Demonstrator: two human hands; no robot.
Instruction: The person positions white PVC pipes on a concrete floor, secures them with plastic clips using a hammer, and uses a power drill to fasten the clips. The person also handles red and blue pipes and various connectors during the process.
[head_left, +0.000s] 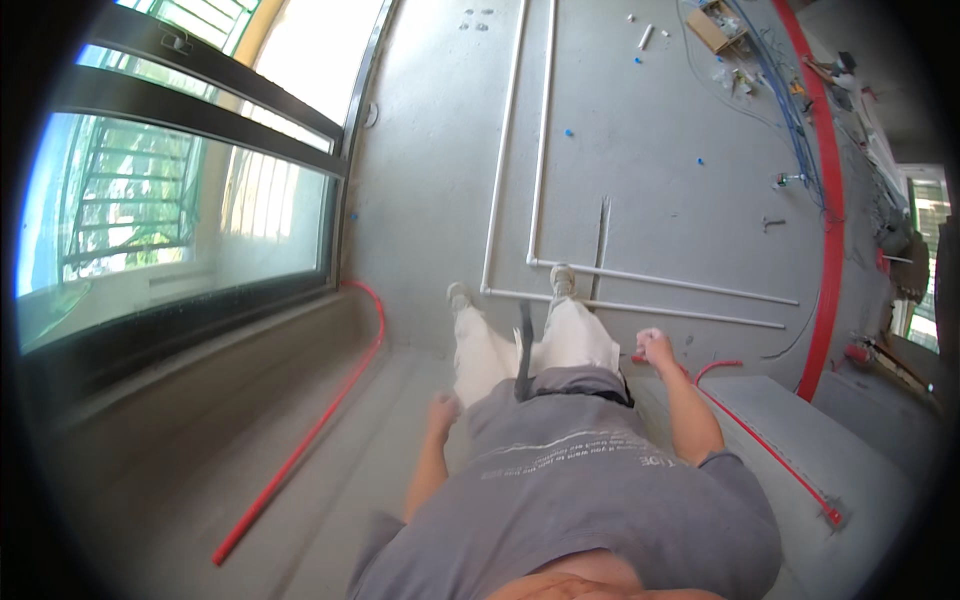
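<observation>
My left hand (442, 410) hangs beside my pale trousers (477, 355), slightly blurred; I cannot make out its fingers or anything in them. My right hand (655, 348) is raised a little beside my right hip, its fingers curled; whether they hold anything is hidden. A short red piece (638, 358) shows just behind it. A dark strap (525, 350) dangles at my waist between my legs. My shoes (562, 280) stand on the grey floor (430, 200) at two white pipe runs (511, 120), which turn at right angles toward the right.
A framed window (240, 180) is on my left. Red conduits (300, 445) run low on both sides. A red band (822, 260) crosses the floor at right, near blue wires (795, 130), an open cardboard box (708, 30) and clutter (890, 250). Small blue pieces (568, 133) dot the floor.
</observation>
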